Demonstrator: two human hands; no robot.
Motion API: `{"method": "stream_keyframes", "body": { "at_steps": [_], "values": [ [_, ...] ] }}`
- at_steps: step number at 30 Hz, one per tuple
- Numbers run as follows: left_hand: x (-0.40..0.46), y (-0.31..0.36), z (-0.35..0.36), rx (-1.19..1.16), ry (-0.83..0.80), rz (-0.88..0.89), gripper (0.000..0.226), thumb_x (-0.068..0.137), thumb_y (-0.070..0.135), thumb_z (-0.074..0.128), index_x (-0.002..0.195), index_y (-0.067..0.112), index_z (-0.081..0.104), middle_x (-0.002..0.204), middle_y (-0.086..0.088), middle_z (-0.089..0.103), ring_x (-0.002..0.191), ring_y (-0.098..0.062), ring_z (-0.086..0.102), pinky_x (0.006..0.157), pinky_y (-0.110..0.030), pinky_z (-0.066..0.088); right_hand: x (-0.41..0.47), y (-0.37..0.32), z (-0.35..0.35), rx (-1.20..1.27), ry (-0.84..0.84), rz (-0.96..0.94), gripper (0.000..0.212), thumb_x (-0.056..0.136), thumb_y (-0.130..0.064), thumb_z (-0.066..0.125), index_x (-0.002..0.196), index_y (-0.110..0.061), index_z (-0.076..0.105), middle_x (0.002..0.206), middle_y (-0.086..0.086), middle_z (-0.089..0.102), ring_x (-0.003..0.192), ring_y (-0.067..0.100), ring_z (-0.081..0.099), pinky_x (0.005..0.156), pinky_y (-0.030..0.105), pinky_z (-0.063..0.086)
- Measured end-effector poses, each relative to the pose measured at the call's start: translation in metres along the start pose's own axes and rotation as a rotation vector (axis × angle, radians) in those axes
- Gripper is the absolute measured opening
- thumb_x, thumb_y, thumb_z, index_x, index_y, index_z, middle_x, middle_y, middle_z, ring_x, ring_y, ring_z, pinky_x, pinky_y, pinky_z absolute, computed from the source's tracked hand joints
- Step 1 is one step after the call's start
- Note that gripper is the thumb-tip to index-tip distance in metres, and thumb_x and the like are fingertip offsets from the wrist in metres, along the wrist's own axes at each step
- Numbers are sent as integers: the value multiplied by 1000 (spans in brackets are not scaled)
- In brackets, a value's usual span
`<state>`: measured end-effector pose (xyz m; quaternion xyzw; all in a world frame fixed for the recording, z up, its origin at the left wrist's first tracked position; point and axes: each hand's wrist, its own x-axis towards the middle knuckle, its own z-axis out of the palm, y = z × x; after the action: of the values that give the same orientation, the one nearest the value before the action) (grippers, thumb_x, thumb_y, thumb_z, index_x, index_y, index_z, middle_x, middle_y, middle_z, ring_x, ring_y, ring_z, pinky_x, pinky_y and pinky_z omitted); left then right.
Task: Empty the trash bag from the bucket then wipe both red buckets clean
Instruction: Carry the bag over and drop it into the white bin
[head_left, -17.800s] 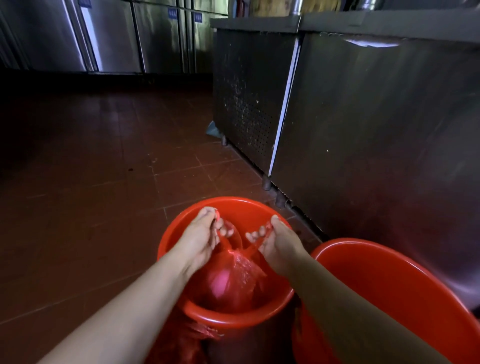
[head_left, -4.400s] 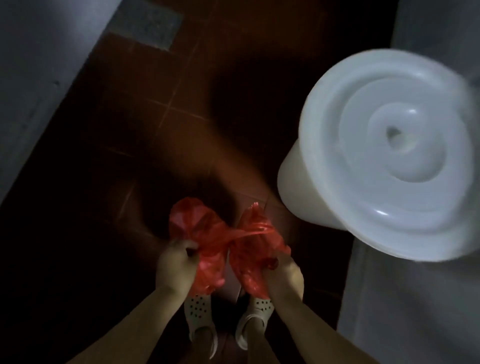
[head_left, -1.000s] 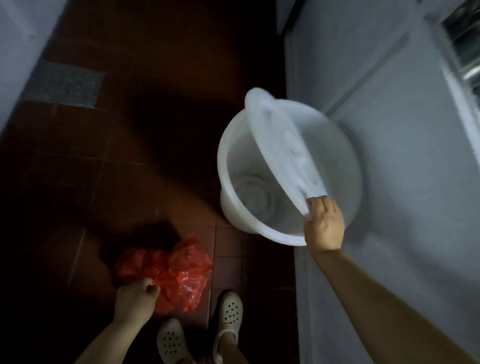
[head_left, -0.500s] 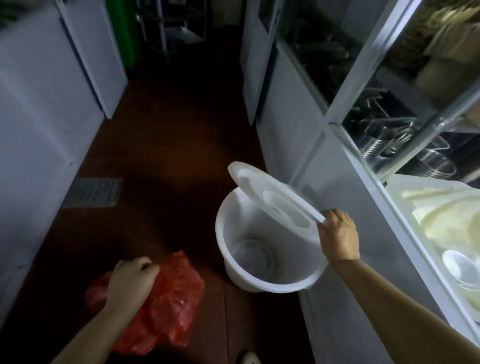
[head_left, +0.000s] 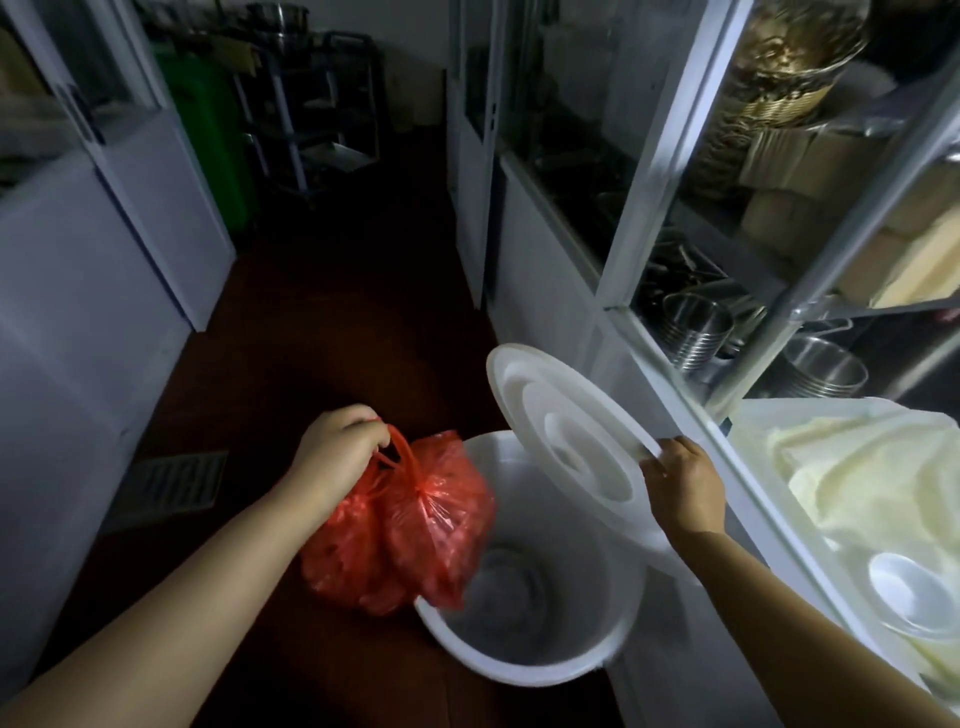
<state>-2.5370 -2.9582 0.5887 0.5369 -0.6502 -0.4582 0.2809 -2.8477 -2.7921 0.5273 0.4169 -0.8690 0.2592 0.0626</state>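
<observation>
At the far left a floor grate (head_left: 174, 486) is lying in the dark tiled floor (head_left: 291, 332). Your left hand (head_left: 337, 447) is gripping the tied handles of the red trash bag (head_left: 410, 525), which is hanging off the floor, its right side over the near-left rim of the white bin (head_left: 524, 644). Your right hand (head_left: 680, 480) is pinching the edge of the white lid (head_left: 566, 441), holding it tilted above the open bin. At the right, metal pots (head_left: 698, 327) are sitting behind the glass cabinet (head_left: 654, 218).
</observation>
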Motion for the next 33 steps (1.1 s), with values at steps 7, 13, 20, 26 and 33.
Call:
{"method": "stream_keyframes", "body": {
  "at_steps": [7,13,20,26,33],
  "values": [
    [59,-12,80,102,-138,78,22,62,30,60,59,8,60,53,-16,55,49,-14,48,50,-28,36,36,8,13,-6,-60,-83,13,79,-2,68,92,2,70,90,17,65,83,36,61,73,36,49],
    [105,-63,168,379,-352,168,24,80,16,67,61,4,59,64,-22,62,63,-33,61,61,-41,46,44,18,43,-26,-60,-61,11,71,5,71,82,3,69,80,17,64,74,37,60,64,37,50],
    [149,-177,261,792,-699,180,27,89,35,51,97,16,68,104,-8,69,98,-28,62,85,-31,48,43,25,91,-60,-12,-37,19,66,7,76,82,1,68,77,15,63,69,36,60,61,32,47],
    [143,-267,271,1066,-972,212,34,91,25,41,120,22,57,132,-4,54,122,-29,45,98,-32,35,30,26,123,-96,43,-43,17,71,3,75,87,-1,70,81,13,63,72,32,61,70,26,40],
    [148,-261,225,927,-878,461,45,90,14,46,134,25,49,130,-1,55,125,-23,40,97,-30,31,8,15,147,-119,46,-51,17,71,8,74,85,0,70,78,15,63,70,34,61,67,33,47]
  ]
}}
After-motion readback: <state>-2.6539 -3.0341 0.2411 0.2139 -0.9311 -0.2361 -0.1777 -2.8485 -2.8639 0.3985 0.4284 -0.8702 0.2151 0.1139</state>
